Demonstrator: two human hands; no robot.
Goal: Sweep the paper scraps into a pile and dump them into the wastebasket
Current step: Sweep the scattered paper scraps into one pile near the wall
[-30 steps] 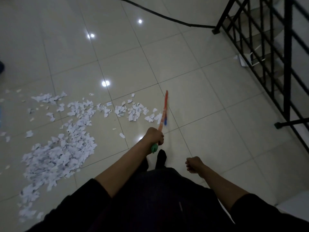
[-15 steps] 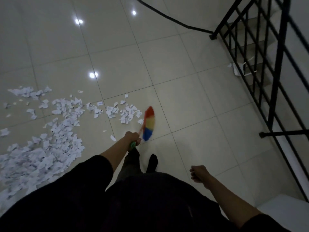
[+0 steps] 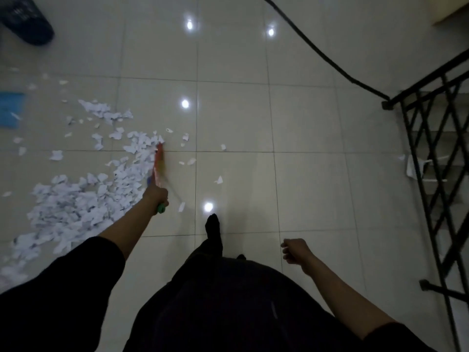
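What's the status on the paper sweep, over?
Left hand grips the broom; right hand idle. Paper scraps mostly piled left, strays remain. Wastebasket far left, path open.

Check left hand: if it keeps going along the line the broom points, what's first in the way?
Probably the paper scraps at the broom tip, which the left hand grips; beyond them bare floor tile. Depth unclear.
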